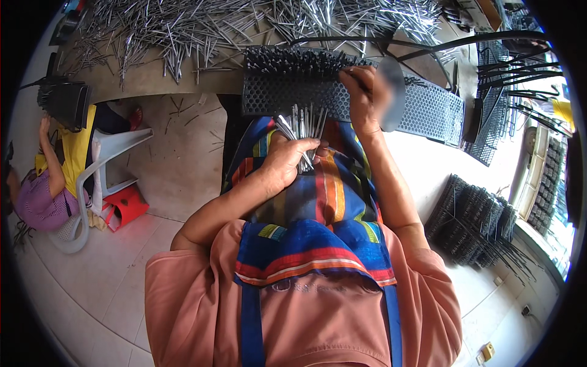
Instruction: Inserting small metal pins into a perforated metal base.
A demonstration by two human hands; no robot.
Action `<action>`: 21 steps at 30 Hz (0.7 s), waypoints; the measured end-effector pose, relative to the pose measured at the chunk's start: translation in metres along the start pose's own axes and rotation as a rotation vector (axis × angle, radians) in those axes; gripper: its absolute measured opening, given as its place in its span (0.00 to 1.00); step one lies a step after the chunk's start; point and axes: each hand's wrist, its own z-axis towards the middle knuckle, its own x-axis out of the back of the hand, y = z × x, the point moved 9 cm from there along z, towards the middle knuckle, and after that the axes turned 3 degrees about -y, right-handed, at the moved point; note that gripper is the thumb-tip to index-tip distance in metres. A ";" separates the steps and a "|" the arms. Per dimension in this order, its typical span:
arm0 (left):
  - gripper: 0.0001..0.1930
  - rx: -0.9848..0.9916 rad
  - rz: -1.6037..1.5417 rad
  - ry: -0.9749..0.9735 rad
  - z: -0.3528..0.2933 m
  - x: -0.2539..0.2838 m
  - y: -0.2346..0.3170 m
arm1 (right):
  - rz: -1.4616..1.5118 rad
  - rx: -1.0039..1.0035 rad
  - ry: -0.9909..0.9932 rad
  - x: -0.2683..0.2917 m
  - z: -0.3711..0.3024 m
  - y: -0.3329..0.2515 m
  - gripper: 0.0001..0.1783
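Fingers (304, 145) of left hand (284, 159): closed around metal rod bundle (300, 127), above lap (335, 189).
Right hand (365, 101): at perforated black panel (290, 95), beside table (147, 85); cannot tell whether its fingers pinch anything.

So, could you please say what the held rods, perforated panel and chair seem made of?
Rods: likely metal, given their bright silvery glints. Panel: plastic or coated metal; its dark sheen leaves it open. Chair: probably plastic, smooth and pale, with moulded-looking curves.
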 end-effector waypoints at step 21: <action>0.12 -0.023 -0.146 -0.032 0.005 -0.018 0.013 | -0.468 0.146 -0.231 -0.010 -0.014 -0.027 0.08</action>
